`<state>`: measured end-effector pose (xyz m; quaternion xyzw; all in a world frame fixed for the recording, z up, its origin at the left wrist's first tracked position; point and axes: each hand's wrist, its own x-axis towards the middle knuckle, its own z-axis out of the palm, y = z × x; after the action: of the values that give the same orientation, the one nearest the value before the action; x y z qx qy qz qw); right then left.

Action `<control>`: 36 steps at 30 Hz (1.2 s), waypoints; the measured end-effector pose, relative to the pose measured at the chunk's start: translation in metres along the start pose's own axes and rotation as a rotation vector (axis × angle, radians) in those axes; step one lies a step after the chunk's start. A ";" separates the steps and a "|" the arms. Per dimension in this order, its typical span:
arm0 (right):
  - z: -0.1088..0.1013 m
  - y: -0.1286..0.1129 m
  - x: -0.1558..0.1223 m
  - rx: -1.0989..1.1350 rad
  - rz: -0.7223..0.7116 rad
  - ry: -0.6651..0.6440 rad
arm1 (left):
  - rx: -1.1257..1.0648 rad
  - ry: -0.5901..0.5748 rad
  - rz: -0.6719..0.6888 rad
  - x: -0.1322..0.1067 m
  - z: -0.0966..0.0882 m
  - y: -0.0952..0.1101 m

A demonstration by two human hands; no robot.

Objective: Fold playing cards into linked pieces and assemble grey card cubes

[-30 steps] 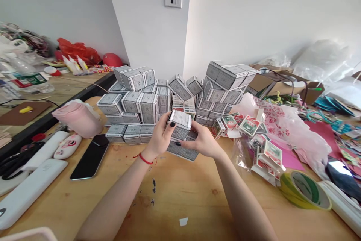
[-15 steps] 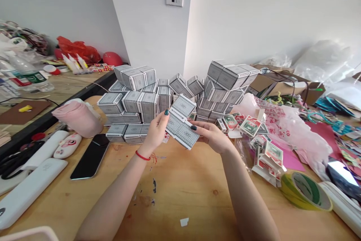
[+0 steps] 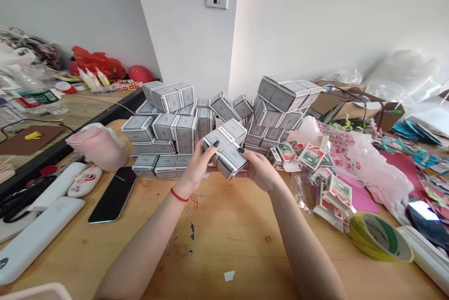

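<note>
Between my two hands is a block made of folded playing cards (image 3: 229,143), grey-patterned and tilted above the table. My left hand (image 3: 199,164) grips its left side, thumb on top and fingers mostly hidden below. On the right side, my right hand (image 3: 261,169) also closes on it, with the thumb pressed on top. Behind it stand stacks of similar card blocks: a left stack (image 3: 164,127), a right stack (image 3: 277,108) and a lower middle group (image 3: 229,106). The block hides part of that middle group.
A black phone (image 3: 112,194), a white mouse (image 3: 85,181) and a pink roll (image 3: 98,145) lie left. Opened card boxes (image 3: 336,194), yellow tape (image 3: 380,239) and a pink plastic bag (image 3: 365,164) are right. A white paper scrap (image 3: 229,275) lies on the wooden table (image 3: 217,225) in front.
The card block has turned in my hands, so its thick edge faces me more now. My left hand has shifted slightly down and its thumb lies further over the top.
</note>
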<state>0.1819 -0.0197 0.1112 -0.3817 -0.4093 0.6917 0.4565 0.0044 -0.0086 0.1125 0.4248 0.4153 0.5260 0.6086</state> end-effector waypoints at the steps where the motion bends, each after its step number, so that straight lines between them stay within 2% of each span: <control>1: 0.001 0.001 0.000 -0.001 0.016 -0.030 | 0.011 -0.010 -0.019 -0.001 0.001 0.001; 4: 0.003 0.001 -0.002 -0.029 0.055 -0.125 | 0.053 -0.019 -0.030 -0.002 0.001 0.003; 7: 0.003 0.001 -0.002 -0.040 0.061 -0.142 | 0.064 -0.001 -0.025 -0.001 0.000 0.003; 10: 0.003 0.001 0.000 -0.024 0.027 -0.112 | 0.031 -0.029 -0.012 0.000 0.000 0.002; 13: 0.006 0.002 0.001 0.018 -0.032 -0.054 | 0.017 -0.127 -0.020 -0.001 0.001 0.001; 18: 0.012 0.005 0.001 0.028 -0.007 -0.012 | 0.144 -0.225 -0.105 -0.006 0.007 -0.003; 31: 0.013 0.006 0.000 0.039 -0.008 0.019 | 0.142 -0.256 -0.153 -0.006 0.005 -0.001; 36: 0.014 0.008 0.001 0.029 -0.044 0.037 | 0.135 -0.288 -0.115 -0.006 0.005 -0.002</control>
<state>0.1661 -0.0236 0.1092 -0.3785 -0.3991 0.6802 0.4846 0.0088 -0.0154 0.1119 0.5112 0.3818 0.3948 0.6611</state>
